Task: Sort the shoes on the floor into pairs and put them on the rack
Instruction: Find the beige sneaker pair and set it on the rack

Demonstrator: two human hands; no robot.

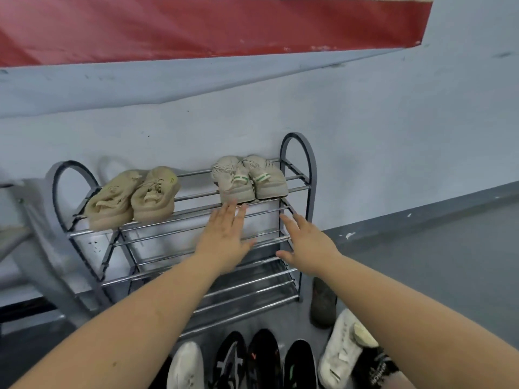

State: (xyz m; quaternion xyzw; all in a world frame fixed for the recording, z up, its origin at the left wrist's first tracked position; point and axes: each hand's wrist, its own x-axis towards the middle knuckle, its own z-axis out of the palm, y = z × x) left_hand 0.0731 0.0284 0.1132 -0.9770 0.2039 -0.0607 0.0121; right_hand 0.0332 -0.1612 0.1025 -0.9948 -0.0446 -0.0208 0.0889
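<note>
We reach both bare arms out toward the rack [297, 169], which stands against the wall. Our left hand [224, 240] is spread flat, fingers straight and slightly fanned, fingertips just below the rack's top shelf and close under the green-striped pair [250, 178]; whether they touch the shoes we cannot tell. Our right hand [306, 245] is also open and empty, palm down, fingers extended toward the rack's right end frame, thumb out to the side. Neither hand holds anything.

On the rack's top shelf, the green-striped pair sits at the right end, heels toward us, and a tan pair [132, 197] sits at the left end. On the floor in front of the rack lie a white shoe [185, 366], three black shoes [264, 357] side by side, another white shoe [342, 349] and a dark grey shoe [323, 301] by the rack's right foot.
</note>
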